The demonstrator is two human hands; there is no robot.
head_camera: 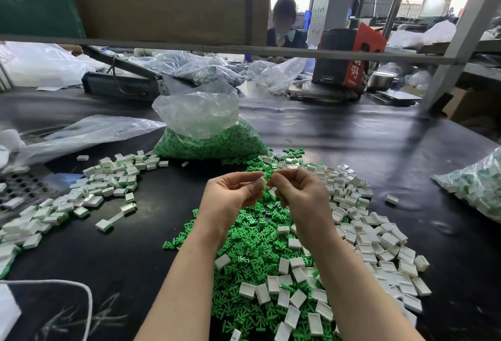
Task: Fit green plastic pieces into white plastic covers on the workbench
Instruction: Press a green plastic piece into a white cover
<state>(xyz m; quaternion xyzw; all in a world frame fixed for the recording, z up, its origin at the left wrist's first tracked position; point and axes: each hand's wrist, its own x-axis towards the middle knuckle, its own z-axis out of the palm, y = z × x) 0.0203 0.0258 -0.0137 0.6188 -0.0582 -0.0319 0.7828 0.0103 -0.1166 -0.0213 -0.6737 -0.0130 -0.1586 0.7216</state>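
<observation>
My left hand (230, 191) pinches a small white plastic cover (261, 180) above the black workbench. My right hand (301, 191) meets it at the fingertips with curled fingers; what they pinch is hidden, though a bit of green shows just behind at the fingertips. Under both hands spreads a heap of loose green pieces (252, 254). Loose white covers (379, 245) lie mixed in and piled to the right. A pile of assembled white-and-green parts (108, 180) lies at the left.
A clear bag of green pieces (208, 137) stands behind the heap. Another bag of white-and-green parts (477, 186) lies at the right edge. Empty plastic bags (81, 134) lie at the left. A person sits across the bench behind a metal frame bar (325, 54).
</observation>
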